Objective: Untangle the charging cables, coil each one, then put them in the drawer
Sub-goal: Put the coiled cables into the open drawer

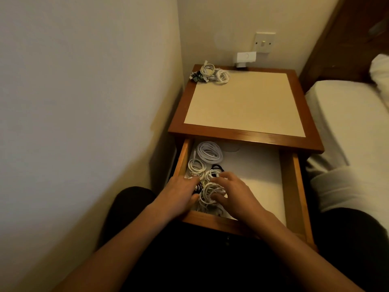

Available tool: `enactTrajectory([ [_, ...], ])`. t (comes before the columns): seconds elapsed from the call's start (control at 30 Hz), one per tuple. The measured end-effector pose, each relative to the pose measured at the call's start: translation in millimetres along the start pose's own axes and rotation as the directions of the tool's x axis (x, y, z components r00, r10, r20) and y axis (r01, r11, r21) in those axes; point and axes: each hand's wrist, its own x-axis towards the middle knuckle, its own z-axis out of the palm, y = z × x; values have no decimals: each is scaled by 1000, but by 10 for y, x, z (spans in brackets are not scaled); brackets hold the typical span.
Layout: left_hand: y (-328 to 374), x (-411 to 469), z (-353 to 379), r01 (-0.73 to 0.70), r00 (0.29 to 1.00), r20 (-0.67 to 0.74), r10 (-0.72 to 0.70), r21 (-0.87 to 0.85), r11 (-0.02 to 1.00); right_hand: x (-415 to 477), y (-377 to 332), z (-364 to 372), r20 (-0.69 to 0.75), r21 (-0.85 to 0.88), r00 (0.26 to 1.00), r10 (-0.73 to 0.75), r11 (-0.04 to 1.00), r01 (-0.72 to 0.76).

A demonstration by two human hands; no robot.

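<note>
Bedside corner, cream walls, bed (345, 127) at right. Nightstand (246, 104) with tan inlaid top; drawer (295, 186) pulled out toward the near side. Item 1: heap of cables (210, 74) at the far left corner of the top, well apart from both hands (seemingly not yet stowed). Item 2: about 4 coils in the drawer's left half, largest white coil (209, 152) farthest back. Item 3: near coil (210, 193), white, flat, roughly round, lying between the hands. Left hand (179, 193) palm down, fingers curled against the coil's left edge. Right hand (233, 190) spread loosely over its right side, fingertips touching loops, no firm pinch visible. Both forearms reached in from the near edge, equally close.
</note>
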Motion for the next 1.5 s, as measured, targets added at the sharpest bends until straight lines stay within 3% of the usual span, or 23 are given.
enactTrajectory([
  [0.1, 4, 54, -56, -31, 998, 50, 28, 56, 998, 83, -37, 15, 77, -48, 997, -4, 999, 8],
  [0.23, 70, 37, -12, -111, 972, 209, 109, -3, 994, 96, -100, 49, 158, -178, 987, -11, 983, 39],
  [0.47, -124, 106, -371, -46, 975, 208, 73, -131, 990, 6, -116, -231, 122, -48, 992, -18, 999, 24],
  [0.67, -328, 718, -977, 6, 990, -129, -51, -324, 946, 457, -97, -953, -119, 17, 993, -5, 1000, 7],
  [0.9, -633, 2090, -1397, -12, 916, -386, -111, -303, 953, 1852, 262, -1694, -318, 6, 948, 15, 1000, -13],
  [1.2, -1009, 3740, -1390, 66, 884, -458, -92, -73, 995, 3493, 764, -1747, -284, -89, 954, 96, 988, -126],
  [1.37, -1077, 4246, -1378, 114, 881, -465, -83, 39, 993, 3925, 952, -1610, -354, -155, 935, 31, 984, -91],
  [1.5, -1154, 4392, -1269, 157, 853, -504, -136, -1, 988, 4030, 1026, -1504, -411, -201, 911, -29, 978, -59],
])
